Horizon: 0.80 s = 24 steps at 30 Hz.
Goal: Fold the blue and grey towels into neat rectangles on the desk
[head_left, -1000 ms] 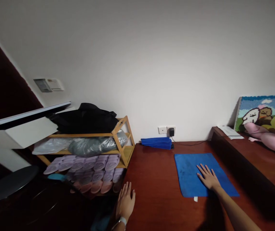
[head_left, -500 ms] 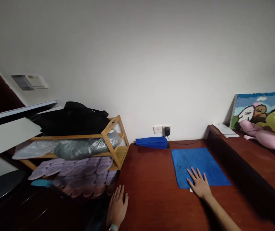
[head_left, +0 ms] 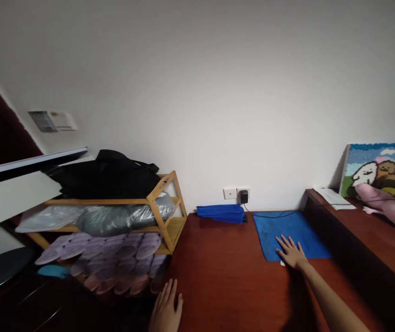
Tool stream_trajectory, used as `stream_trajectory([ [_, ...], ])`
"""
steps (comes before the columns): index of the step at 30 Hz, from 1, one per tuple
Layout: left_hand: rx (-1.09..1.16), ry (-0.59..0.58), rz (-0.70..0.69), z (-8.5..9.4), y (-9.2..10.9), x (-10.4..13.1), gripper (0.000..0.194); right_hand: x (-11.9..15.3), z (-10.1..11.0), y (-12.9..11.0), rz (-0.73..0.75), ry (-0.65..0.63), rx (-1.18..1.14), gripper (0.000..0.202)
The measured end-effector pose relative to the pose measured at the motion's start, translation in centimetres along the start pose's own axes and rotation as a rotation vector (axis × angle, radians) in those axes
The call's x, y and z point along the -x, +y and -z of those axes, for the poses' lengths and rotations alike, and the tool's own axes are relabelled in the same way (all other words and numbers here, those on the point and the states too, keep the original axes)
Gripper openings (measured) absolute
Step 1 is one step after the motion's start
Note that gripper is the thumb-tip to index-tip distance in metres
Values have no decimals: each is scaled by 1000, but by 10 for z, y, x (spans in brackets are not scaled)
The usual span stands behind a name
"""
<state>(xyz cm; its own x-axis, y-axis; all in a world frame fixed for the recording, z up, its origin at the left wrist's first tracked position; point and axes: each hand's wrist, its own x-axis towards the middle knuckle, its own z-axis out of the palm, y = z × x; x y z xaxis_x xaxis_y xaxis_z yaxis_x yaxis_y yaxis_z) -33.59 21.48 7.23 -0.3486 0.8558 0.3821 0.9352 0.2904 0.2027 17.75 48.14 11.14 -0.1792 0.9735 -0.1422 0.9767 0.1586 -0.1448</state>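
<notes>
A blue cloth (head_left: 266, 233) lies spread on the reddish-brown tabletop (head_left: 218, 272), close to the wall. My right hand (head_left: 293, 253) rests on its near edge, fingers apart, with a small white tag (head_left: 282, 263) beside the palm. My left hand (head_left: 167, 306) lies at the table's left edge with its fingers stretched out, holding nothing. Against the wall, left of the spread cloth, is a folded blue cloth stack (head_left: 220, 213).
A wooden rack (head_left: 178, 226) at left holds a black bag (head_left: 114, 177), wrapped bundles and slippers (head_left: 149, 244). A plug (head_left: 244, 197) with a cable is in the wall socket. On the raised right ledge are a picture (head_left: 374, 161), paper and a pink plush (head_left: 391, 210).
My right hand and the flat cloth have moved away from me, so the cloth now reaches the wall and covers part of the back edge. The camera view has shifted slightly.
</notes>
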Motion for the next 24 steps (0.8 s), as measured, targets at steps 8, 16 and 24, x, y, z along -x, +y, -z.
stream_trajectory([
  [8, 27, 22, -15, -1, -2, 5, 57, -21, 44, -111, 303, 260, -21, 51],
  [16, -21, 24, -33, -5, -8, 11, 54, -104, 71, -222, 395, 184, 13, 42],
  [24, -9, 43, -27, -10, -9, 15, 53, -128, 95, -243, 353, 135, -20, 37],
])
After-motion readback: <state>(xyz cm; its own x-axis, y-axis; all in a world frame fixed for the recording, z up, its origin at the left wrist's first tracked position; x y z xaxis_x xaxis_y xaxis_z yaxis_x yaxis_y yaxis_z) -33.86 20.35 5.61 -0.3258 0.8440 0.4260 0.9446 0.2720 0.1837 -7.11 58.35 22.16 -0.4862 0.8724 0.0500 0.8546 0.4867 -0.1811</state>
